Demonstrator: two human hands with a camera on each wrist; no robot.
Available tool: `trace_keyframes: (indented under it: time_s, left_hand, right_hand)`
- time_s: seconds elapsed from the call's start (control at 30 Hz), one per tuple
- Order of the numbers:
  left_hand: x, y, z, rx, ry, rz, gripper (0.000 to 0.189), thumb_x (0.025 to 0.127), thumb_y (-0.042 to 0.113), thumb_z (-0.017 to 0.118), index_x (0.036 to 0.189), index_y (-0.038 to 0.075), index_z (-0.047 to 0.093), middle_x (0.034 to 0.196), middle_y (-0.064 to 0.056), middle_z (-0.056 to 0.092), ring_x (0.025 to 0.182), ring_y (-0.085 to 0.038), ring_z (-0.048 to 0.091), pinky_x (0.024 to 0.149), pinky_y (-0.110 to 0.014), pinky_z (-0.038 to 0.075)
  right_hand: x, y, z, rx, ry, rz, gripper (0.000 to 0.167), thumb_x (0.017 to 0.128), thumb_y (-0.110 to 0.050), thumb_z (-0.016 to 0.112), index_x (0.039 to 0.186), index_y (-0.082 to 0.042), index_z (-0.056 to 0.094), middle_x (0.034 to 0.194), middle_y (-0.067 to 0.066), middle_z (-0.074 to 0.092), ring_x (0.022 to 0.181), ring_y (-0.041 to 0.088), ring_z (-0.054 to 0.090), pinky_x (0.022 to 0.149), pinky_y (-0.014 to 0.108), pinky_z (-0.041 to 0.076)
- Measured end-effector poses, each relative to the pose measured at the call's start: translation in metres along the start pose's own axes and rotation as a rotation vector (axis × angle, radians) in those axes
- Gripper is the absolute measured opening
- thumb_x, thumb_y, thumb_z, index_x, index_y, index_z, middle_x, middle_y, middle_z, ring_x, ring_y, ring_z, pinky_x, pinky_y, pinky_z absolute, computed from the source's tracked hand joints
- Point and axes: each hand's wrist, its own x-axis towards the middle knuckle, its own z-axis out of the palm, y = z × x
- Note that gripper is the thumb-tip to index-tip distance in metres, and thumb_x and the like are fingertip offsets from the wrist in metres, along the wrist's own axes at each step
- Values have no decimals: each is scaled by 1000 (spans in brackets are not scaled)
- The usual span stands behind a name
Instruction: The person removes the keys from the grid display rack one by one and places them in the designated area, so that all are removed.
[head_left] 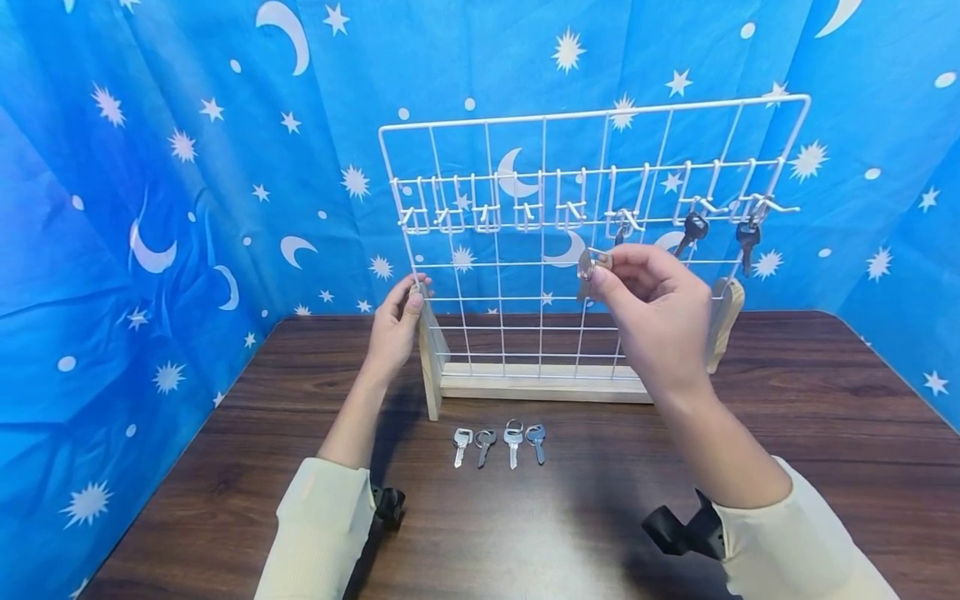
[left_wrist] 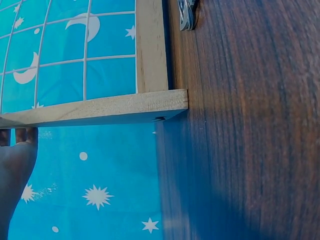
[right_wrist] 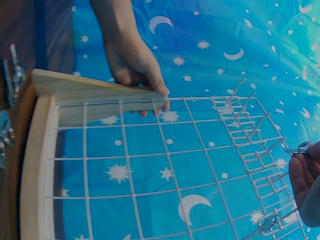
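My right hand (head_left: 667,321) pinches a silver key (head_left: 587,267) with a ring between thumb and fingers, in front of a white wire grid rack (head_left: 543,119). In the right wrist view, the ring and key (right_wrist: 299,150) appear at the fingertips, close to the row of hooks. My left hand (head_left: 393,329) grips the top of the rack's left wooden support (head_left: 430,358), with the thumb in front. The left wrist view shows that hand (left_wrist: 17,165) at the support's (left_wrist: 100,107) far end. Keys hang at the right: one dark key (head_left: 694,227), another (head_left: 747,236), and a third (head_left: 621,229) partly hidden.
Several hooks (head_left: 486,218) line the grid's left half. On the dark wooden table (head_left: 480,533), several loose keys (head_left: 513,444) lie in a row before the rack's wooden base (head_left: 540,385). A blue curtain (head_left: 225,200) with moons and stars stands behind and beside it.
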Motion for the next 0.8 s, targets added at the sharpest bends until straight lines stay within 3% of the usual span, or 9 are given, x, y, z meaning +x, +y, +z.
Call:
trace_keyframes:
  time_s: [0.33,0.63,0.8]
  left_hand:
    - [-1,1,-1,-9,5,-20,36,100,5,37,131,-11,39,130,-29,44,120,-40,43,103,-36,35]
    - [0,2,0,28,2,-16,35,100,6,37,131,-10,40,130,-26,46,119,-37,46,102,-37,36]
    - [0,1,0,18,4,-22,35,100,6,37,131,-9,40,131,-27,45,119,-36,46,102,-36,37]
  right_hand:
    - [-18,11,-4,-15,-62,-7,10,83,0,67,92,3,66,79,-6,69,70,11,66,67,19,53]
    - [-35,26,-6,-21,-112,6,8,82,4,66,90,4,66,81,14,69,69,7,66,67,18,53]
    - [-43,35,-6,-25,-156,43,7,82,5,65,89,3,64,78,13,68,68,8,66,66,19,53]
